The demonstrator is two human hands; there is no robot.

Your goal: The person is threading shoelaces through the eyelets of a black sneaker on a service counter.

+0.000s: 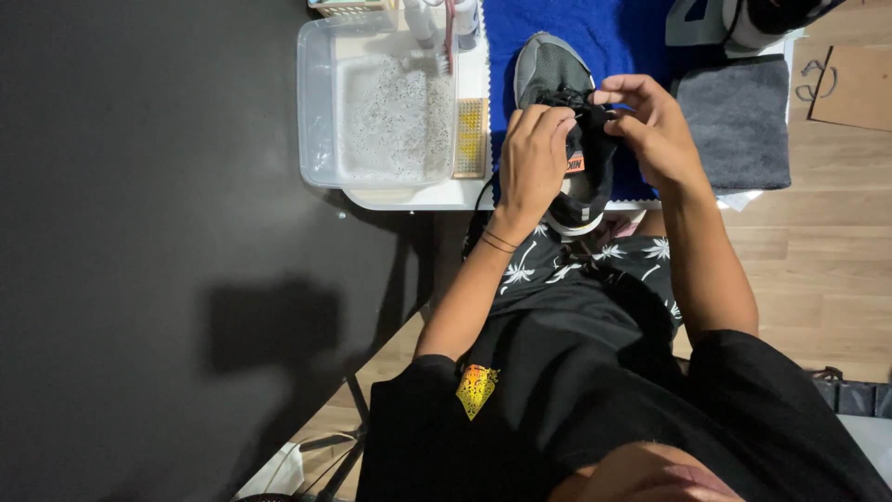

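A grey and black sneaker (550, 70) lies on a blue towel (604, 33) on a small white table (418, 195), toe pointing away from me. My left hand (534, 158) rests on the shoe's left side, fingers curled onto the black laces (581, 102). My right hand (650, 130) pinches the laces from the right, above the tongue. Both hands cover the middle of the shoe.
A clear plastic tub (381, 112) of soapy water stands left of the shoe, a yellow brush (471, 138) beside it. A folded grey towel (739, 121) lies to the right, a second shoe (753, 19) at the top edge. Dark wall on the left, wooden floor on the right.
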